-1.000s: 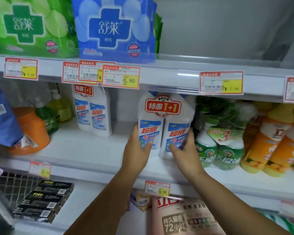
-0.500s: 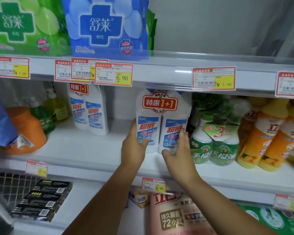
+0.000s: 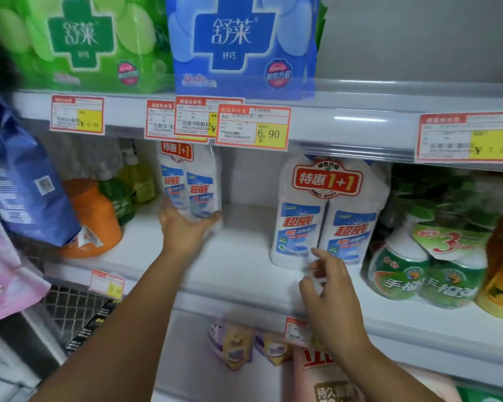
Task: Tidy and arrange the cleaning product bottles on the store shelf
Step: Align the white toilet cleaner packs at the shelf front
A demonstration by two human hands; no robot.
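On white store shelf (image 3: 244, 256) — left hand (image 3: 186, 229) at rear twin-pack (image 3: 198, 181).

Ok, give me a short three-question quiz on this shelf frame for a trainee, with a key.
1. True or false: the left hand reaches to the rear white plastic twin-pack of blue-labelled bottles.
2. What stands directly right of the front white plastic twin-pack marked 1+1? A: green round pump bottles; B: an orange jug; C: a blue bag.
3. Fill in: the red-and-yellow paper price tag above the gap between the two packs reads ___.
Key: 1 true; 2 A; 3 6.90.
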